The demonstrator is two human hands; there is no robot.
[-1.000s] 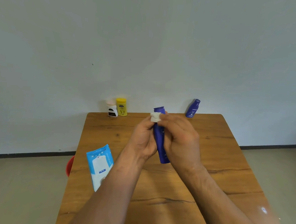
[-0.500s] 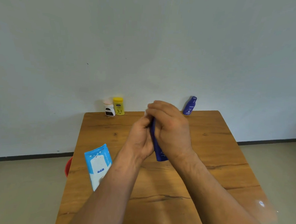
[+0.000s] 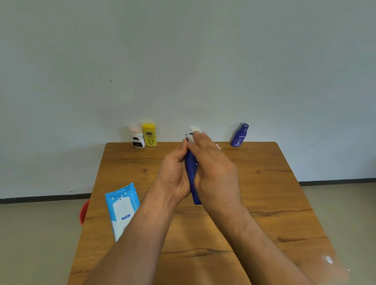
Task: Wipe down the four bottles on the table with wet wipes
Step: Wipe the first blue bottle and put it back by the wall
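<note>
— The left hand (image 3: pixel 174 174) curls round the dark blue bottle (image 3: pixel 192 173), gripping its body. Why hold it upright like that?
— Probably to steady it while the right hand (image 3: pixel 216 172) works. That hand pinches a white wet wipe (image 3: pixel 194 129) against the bottle's top, fingers folded over the cap.
— Where is the bottle, exactly?
— Between both palms, over the middle of the wooden table (image 3: pixel 267 190), seemingly lifted off it.
— And the count?
— Four bottles: the held one, a white bottle (image 3: pixel 137 138) with a pink cap just beside a yellow bottle (image 3: pixel 149 136) at the far edge, and a smaller blue bottle (image 3: pixel 239 136) well apart on the right. One wipe is out, and one wipes pack (image 3: pixel 122 206) lies near the left forearm, within reach.
</note>
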